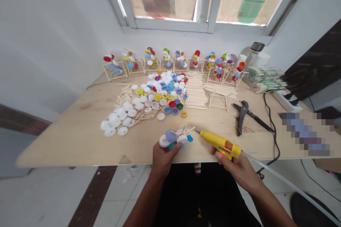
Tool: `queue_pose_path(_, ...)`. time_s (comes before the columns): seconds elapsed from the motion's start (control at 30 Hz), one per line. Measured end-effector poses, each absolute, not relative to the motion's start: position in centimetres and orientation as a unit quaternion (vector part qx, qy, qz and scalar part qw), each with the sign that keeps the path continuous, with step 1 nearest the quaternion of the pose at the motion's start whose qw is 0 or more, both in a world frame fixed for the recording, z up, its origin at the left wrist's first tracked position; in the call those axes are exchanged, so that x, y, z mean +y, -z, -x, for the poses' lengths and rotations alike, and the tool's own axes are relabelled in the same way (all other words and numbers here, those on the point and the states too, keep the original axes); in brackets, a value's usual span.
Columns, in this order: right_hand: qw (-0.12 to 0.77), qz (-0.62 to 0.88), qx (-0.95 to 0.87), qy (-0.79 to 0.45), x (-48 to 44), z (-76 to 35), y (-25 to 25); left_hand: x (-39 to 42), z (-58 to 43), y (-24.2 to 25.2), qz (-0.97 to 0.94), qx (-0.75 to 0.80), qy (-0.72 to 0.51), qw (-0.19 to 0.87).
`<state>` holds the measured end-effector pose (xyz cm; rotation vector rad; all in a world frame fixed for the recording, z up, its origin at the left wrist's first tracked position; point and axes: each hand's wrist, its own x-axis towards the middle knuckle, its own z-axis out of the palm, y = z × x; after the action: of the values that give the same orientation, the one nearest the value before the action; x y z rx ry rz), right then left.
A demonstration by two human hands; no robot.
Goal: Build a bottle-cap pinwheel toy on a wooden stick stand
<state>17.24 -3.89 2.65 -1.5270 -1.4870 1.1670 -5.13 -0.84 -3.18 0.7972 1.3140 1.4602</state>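
My left hand (164,158) is closed on a small assembly of bottle caps (171,135) and thin sticks at the table's front edge. Its caps are white, periwinkle, teal and blue, and stick ends point to the right. In my right hand (236,165) is a yellow glue gun (221,143), with a clear glue stick running out of its back. An orange light glows near the grip. The nozzle points left, close to the stick ends; whether it touches them is hard to tell.
Loose caps (114,120) and wooden sticks (195,90) cover the middle of the table (66,138). Stick frames with coloured caps (167,58) line the back. Pliers (242,117), a black cable (277,145), a power strip (287,101) and a glass bottle (253,53) are on the right.
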Motion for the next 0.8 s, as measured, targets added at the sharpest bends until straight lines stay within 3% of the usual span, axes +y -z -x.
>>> queue_pose_path(0.27,0.298,0.588,-0.632,-0.406,-3.6,-17.2,-2.5,-1.1,5.3,2.7,-0.351,0.569,-0.57,0.478)
queue_pose_path(0.8,0.299,0.586,-0.686,-0.313,-3.6,-17.1,-0.9,-1.3,4.3,0.7,-0.371,0.574,-0.595,0.422)
